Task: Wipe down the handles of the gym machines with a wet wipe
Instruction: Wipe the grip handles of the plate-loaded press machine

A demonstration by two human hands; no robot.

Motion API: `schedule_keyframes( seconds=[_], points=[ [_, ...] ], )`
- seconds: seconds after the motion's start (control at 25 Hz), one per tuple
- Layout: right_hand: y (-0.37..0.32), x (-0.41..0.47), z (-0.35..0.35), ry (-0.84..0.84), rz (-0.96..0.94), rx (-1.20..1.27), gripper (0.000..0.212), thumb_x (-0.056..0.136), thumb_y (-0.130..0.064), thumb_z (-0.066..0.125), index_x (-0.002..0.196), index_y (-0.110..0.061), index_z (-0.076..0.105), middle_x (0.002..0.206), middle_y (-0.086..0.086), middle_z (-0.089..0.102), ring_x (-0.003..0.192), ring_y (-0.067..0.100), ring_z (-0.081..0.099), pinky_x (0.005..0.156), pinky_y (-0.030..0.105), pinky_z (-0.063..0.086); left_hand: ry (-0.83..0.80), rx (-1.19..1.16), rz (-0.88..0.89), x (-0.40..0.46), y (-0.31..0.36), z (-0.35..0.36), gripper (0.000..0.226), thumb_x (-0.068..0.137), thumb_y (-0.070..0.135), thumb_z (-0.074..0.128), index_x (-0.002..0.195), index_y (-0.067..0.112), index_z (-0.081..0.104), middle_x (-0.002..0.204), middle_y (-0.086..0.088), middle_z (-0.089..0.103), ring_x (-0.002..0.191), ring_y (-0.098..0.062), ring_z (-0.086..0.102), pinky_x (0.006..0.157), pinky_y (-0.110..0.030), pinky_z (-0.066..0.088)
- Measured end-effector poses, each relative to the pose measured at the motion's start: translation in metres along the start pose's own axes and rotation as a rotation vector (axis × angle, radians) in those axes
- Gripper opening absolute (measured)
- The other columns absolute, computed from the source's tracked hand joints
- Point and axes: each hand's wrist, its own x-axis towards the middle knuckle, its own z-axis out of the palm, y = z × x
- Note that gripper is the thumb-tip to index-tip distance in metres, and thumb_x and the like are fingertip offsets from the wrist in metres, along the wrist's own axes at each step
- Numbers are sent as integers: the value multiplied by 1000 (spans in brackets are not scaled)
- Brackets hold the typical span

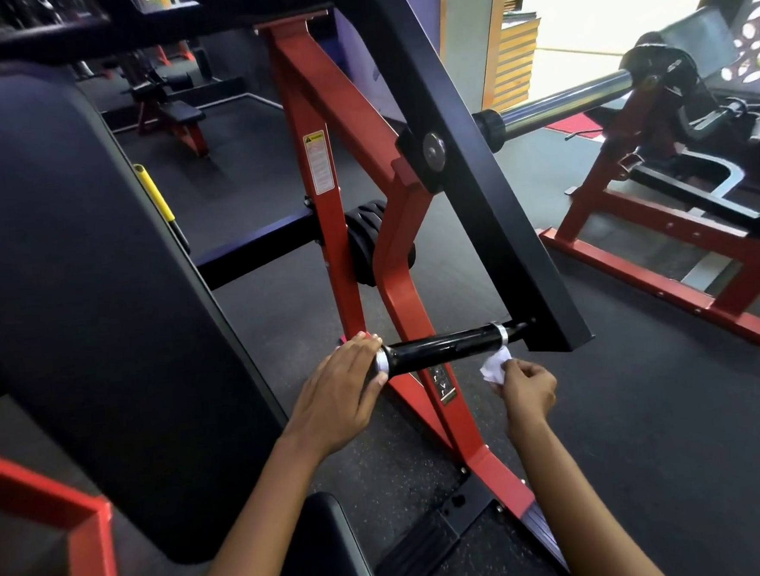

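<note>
Near end of handle point(445, 347) hidden under left hand point(340, 387); warning label point(317, 162) text unreadable. Left hand: fingers straight, cupped over handle's near end cap. Right hand point(527, 390): fingers curled, pinching crumpled white wet wipe point(495, 365) just below handle's far silver ring. Handle: black, horizontal, fixed to black lever arm point(471, 146). Red frame point(334, 111) behind. Dark speckled rubber floor point(648, 426); red bench machine point(661, 223) far right.
</note>
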Motion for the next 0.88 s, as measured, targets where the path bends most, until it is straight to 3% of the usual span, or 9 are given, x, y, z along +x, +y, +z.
schedule_keyframes(
  seconds=[0.08,0.16,0.24,0.36,0.44,0.56,0.68,0.88],
  points=[
    [-8,-6,12,-99,193,241,17,89,8,48,76,-3,53,89,15,58,73,25,60,81,38,53,6,-7,-10,-1,2,0,53,94,44,28,138,17,38,140,-1,47,135,-13,36,110,-34,27],
    [-14,-17,26,-191,342,471,24,87,18,43,72,-1,47,79,14,52,66,23,58,69,31,56,16,-12,-20,-1,3,0,52,94,43,30,139,16,38,140,-2,47,136,-15,35,109,-34,26],
    [-12,-34,40,-284,425,497,27,85,20,40,73,-3,49,70,12,52,54,16,57,48,21,53,24,-7,-25,-1,4,0,51,94,40,34,138,15,39,139,-4,48,135,-19,37,108,-36,28],
    [1,-57,52,-457,462,455,33,87,15,38,75,-11,55,55,2,56,49,9,52,41,14,45,25,0,-23,-1,1,0,47,95,36,38,137,16,39,139,-4,48,135,-18,37,109,-35,29],
    [5,-68,56,-544,454,438,34,88,14,37,75,-12,55,52,-1,54,50,8,48,42,16,41,16,-3,-12,-1,-1,1,48,96,36,37,139,16,37,140,-2,47,137,-14,33,111,-35,29],
    [7,-79,58,-624,420,416,32,86,17,38,76,-7,57,64,3,54,60,12,47,55,20,39,9,-5,-15,-2,-3,2,47,97,34,39,141,17,35,143,-1,43,139,-12,29,112,-30,22],
    [7,-85,52,-650,376,359,27,88,17,40,81,-2,58,78,10,58,69,16,52,60,22,43,-4,-13,-20,-3,-3,2,47,98,34,41,142,18,34,145,-1,41,140,-12,27,114,-34,25],
    [-3,-72,21,-607,145,156,21,91,7,43,82,-2,59,81,13,64,67,18,58,54,23,50,-8,10,-18,-2,-1,1,47,98,34,40,141,18,35,145,-1,41,139,-13,29,112,-32,21]
  ],
)
